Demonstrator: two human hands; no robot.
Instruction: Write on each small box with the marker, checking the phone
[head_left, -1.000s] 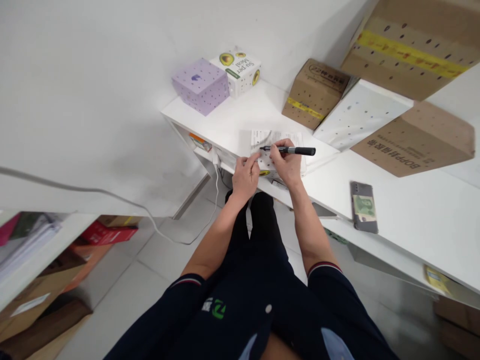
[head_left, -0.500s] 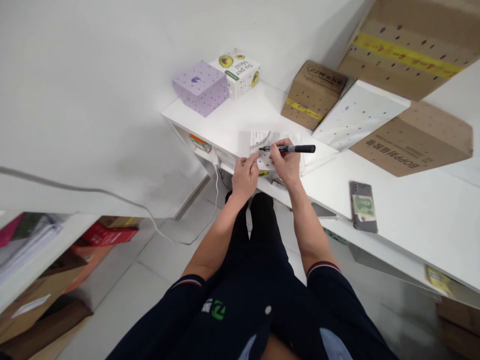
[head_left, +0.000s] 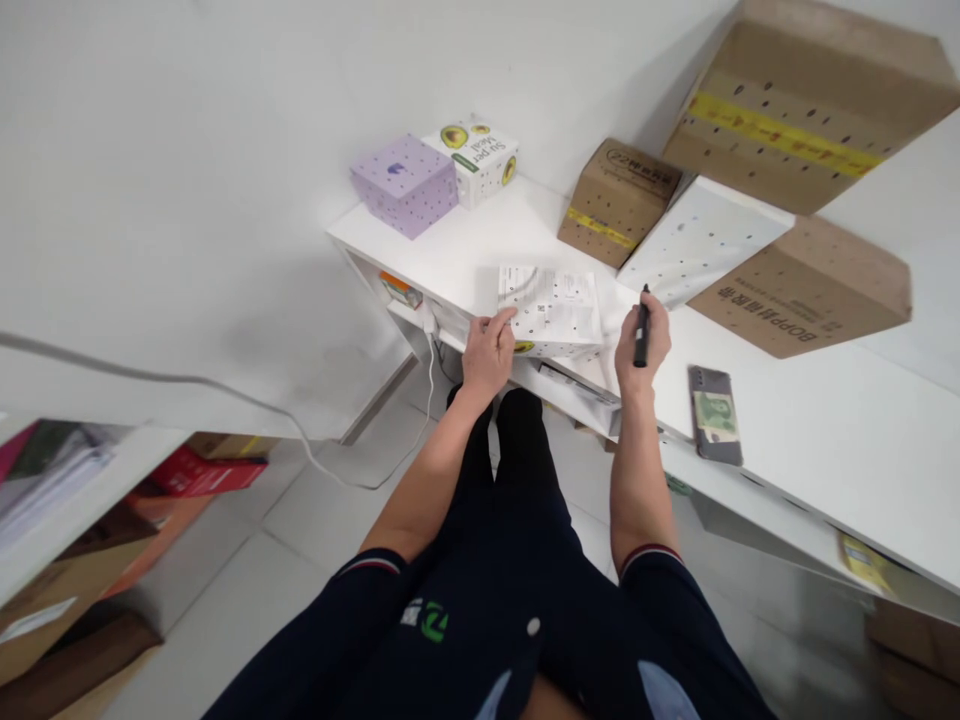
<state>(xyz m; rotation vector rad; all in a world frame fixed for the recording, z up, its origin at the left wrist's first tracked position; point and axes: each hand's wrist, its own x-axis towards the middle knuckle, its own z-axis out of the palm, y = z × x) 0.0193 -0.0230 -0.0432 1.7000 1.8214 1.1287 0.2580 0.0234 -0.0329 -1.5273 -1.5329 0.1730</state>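
A white box (head_left: 555, 348) with an avocado picture on its front side lies at the counter's front edge, and a printed label sheet (head_left: 556, 303) covers its top. My left hand (head_left: 489, 352) grips the box's near left corner, its fingers on the top edge and the thumb side hidden. To the right of the box, my right hand (head_left: 646, 345) is closed around a black marker pen (head_left: 642, 335). The pen stands nearly upright in the fist, its tip pointing away from me and apart from the label.
On the white counter (head_left: 517, 228) stand a purple box (head_left: 407, 185), an avocado-printed box (head_left: 480, 160), several cardboard boxes (head_left: 615, 200) and a white box (head_left: 697, 240). A phone with a banknote (head_left: 715, 415) lies at right. A white cable (head_left: 337, 472) hangs on the left.
My right hand has lifted the marker pen off the label and moved right, turning the pen from lying sideways to nearly upright. My left hand stays at the box corner.
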